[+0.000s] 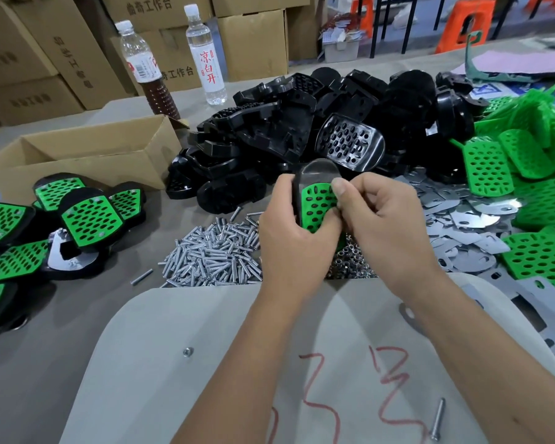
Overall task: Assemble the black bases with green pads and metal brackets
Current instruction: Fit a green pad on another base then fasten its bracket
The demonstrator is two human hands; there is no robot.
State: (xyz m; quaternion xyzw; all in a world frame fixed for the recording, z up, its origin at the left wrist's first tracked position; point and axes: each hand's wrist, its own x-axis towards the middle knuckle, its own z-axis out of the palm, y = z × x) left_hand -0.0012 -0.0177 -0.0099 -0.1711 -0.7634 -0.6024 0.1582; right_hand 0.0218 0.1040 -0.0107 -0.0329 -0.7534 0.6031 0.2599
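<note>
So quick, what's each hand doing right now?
Left hand: gripping the black base from the side.
Right hand: pinching the green pad against that base.

One black base point(318, 174) is held upright above the screw heap point(212, 251), a perforated green pad point(318, 206) seated on its near face. Loose black bases point(302, 133) lie heaped behind that heap. Loose green pads point(526, 187) are piled to its right, flat metal brackets point(462, 219) spread between. Finished bases with pads point(90, 219) lie to its left.
</note>
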